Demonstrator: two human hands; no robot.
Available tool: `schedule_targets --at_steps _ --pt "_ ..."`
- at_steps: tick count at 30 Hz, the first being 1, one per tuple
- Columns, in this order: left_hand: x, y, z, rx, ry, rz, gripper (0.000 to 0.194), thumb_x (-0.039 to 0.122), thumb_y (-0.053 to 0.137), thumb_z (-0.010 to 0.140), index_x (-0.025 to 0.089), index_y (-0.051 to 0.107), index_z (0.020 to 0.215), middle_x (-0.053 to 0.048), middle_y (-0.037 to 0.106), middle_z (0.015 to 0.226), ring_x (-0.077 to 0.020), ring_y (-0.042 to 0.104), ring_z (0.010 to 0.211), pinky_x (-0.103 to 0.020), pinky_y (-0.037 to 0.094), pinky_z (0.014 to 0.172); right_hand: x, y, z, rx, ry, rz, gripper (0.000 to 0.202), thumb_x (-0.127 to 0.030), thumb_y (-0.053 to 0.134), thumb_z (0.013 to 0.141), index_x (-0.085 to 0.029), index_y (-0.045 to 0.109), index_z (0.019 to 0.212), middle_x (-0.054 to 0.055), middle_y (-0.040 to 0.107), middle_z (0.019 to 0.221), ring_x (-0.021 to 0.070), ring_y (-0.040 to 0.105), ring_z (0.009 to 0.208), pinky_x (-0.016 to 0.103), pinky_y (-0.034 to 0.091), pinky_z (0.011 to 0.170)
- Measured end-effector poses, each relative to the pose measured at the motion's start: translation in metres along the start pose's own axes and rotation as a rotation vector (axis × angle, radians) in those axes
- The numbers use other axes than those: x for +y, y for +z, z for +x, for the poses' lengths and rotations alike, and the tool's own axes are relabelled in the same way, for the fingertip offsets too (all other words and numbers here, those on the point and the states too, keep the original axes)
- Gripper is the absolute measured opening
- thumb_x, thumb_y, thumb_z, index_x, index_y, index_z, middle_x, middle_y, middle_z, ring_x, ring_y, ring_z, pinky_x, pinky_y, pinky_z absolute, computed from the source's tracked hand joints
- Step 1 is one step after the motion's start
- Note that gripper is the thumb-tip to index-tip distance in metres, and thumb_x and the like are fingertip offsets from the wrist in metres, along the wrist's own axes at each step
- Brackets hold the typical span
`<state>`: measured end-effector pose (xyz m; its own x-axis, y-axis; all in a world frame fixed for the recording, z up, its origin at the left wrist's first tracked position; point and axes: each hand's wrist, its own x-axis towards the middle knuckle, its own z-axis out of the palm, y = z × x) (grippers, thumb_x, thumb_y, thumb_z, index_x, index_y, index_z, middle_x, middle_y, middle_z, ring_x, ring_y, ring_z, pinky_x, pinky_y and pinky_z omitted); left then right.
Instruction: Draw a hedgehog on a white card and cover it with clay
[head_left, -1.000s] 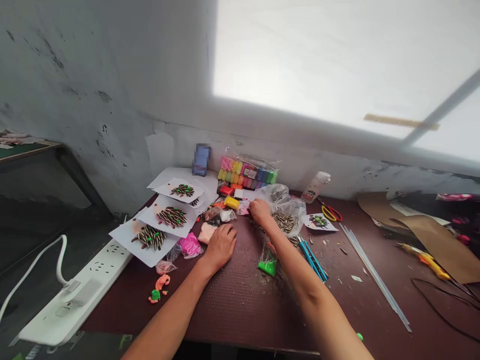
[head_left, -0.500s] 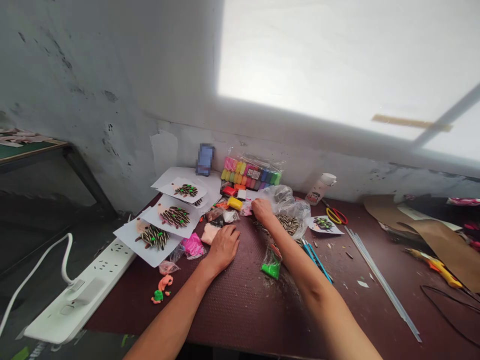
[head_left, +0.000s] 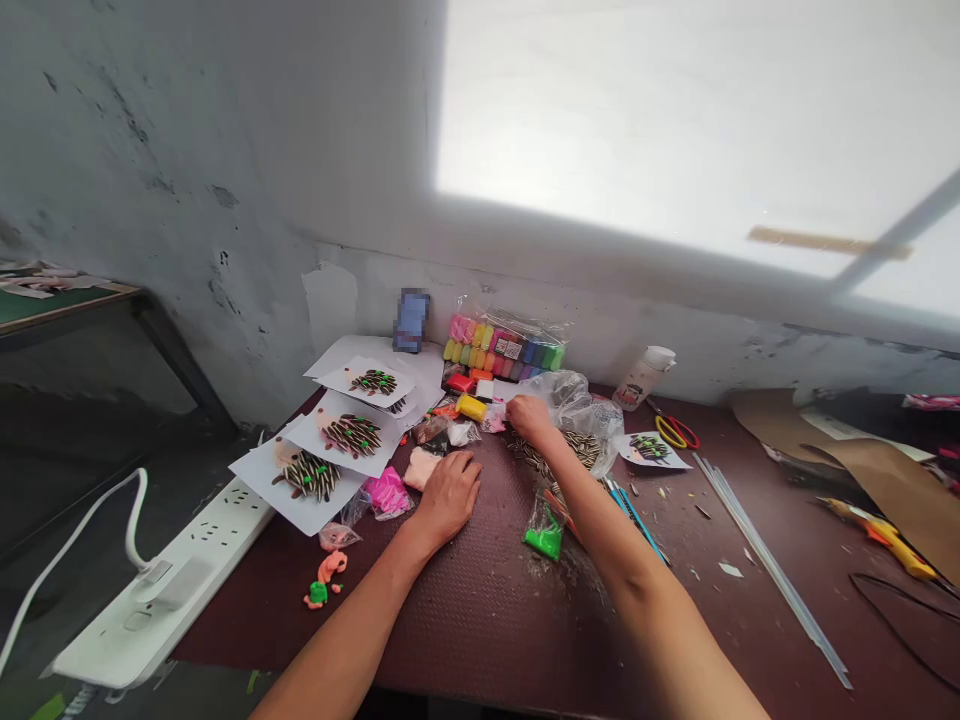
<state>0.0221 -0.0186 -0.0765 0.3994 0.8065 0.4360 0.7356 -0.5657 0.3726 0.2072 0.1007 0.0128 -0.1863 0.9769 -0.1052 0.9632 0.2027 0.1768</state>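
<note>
My left hand rests palm down on the table, fingers loosely stretched, next to a pale pink lump of modelling clay. Out at the back, my right hand is closed at the edge of a pile of striped sunflower seeds; its fingertips are hidden, so whatever it grips does not show. Beside it lie a clear plastic bag and a yellow clay block. A packet of green clay lies below my right forearm. To the left are hedgehog cards covered with seeds and green dots.
A power strip runs along the left edge. At the back stand a phone, a pack of coloured clay and a white bottle. Scissors, glue sticks and a yellow tool lie right.
The view has shifted very slightly. My right hand stays by the seeds with only a tiny movement; my left hand keeps its place.
</note>
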Motion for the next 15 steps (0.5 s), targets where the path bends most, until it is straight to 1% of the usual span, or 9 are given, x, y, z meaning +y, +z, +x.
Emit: schedule_targets --at_steps 4,7,11,15 --pt "0.0003 -0.0008 0.0 -0.001 -0.002 0.0 0.022 0.014 0.054 0.092 0.018 0.066 0.11 -0.014 0.064 0.125 -0.0289 0.06 0.116 -0.05 0.051 0.102 0.0045 -0.0047 -0.0008 -0.022 -0.017 0.018 0.03 -0.028 0.056 0.097 -0.015 0.079 0.112 0.018 0.075 0.116 0.0255 0.069 0.111 0.026 0.047 0.085" --pt "0.0003 -0.0014 -0.0001 0.0 -0.001 -0.011 0.022 0.014 0.054 0.093 0.019 0.066 0.111 -0.014 0.064 0.125 -0.0289 0.06 0.117 -0.05 0.051 0.103 0.0068 -0.006 -0.0018 -0.026 -0.029 0.025 0.03 -0.032 0.058 0.097 -0.016 0.08 0.111 0.017 0.075 0.116 0.0264 0.069 0.111 0.025 0.046 0.084" --pt "-0.0004 -0.0012 -0.0003 -0.007 0.0 -0.007 0.023 0.014 0.053 0.093 0.018 0.066 0.111 -0.014 0.064 0.126 -0.0289 0.061 0.117 -0.05 0.051 0.103 0.0072 -0.0049 -0.0038 -0.018 -0.04 0.013 0.031 -0.033 0.057 0.098 -0.015 0.079 0.112 0.017 0.074 0.118 0.0267 0.068 0.113 0.025 0.046 0.084" --pt "-0.0025 0.0013 -0.0008 0.0 0.006 -0.01 0.024 0.015 0.052 0.093 0.02 0.065 0.112 -0.013 0.064 0.126 -0.0278 0.06 0.117 -0.05 0.051 0.104 0.0029 -0.0032 -0.0068 -0.019 -0.041 -0.02 0.033 -0.03 0.051 0.101 -0.015 0.077 0.115 0.018 0.072 0.122 0.0248 0.067 0.115 0.025 0.045 0.086"
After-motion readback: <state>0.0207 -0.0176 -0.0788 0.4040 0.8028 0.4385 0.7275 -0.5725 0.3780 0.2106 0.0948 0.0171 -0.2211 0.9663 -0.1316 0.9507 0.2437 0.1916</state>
